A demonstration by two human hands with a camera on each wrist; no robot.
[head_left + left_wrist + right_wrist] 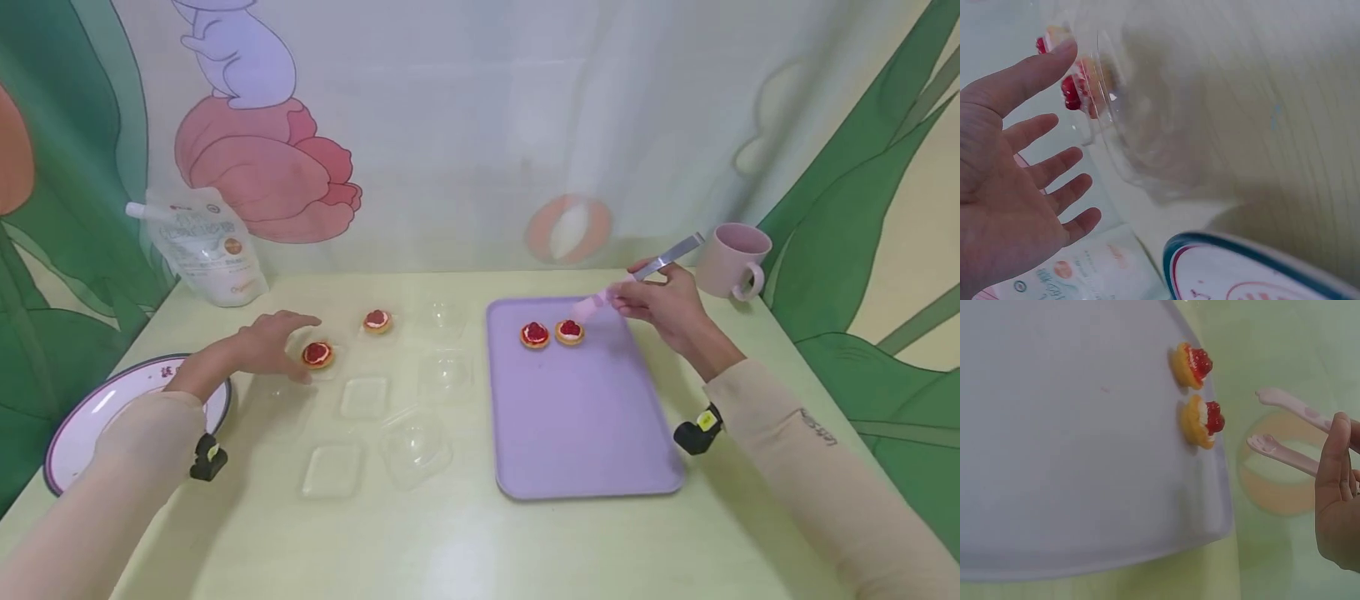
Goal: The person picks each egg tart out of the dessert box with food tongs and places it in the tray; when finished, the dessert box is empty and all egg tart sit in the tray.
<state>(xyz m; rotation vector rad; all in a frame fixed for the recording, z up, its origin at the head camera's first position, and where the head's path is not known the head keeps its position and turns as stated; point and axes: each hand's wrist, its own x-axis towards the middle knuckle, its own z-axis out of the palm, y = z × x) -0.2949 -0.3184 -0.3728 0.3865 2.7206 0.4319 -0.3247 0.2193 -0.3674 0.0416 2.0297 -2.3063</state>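
My right hand (663, 308) grips a pair of tongs (1288, 456) with pink paw-shaped tips and a metal handle. Their tips stand apart with nothing between them, just beyond two small berry tarts (569, 332) with white cream at the far end of the purple tray (585, 425). On the left, my left hand (266, 354) spreads its fingers beside another berry tart (318, 355), which sits in a clear plastic container (1147, 156). A similar tart (377, 322) lies a little farther back, also on clear plastic.
Several clear plastic container pieces (416, 447) lie across the table's middle, left of the tray. A rimmed plate (82, 433) is under my left forearm. A white spouted pouch (206, 250) stands back left; a pink mug (723, 262) stands back right. A printed curtain (450, 150) hangs behind.
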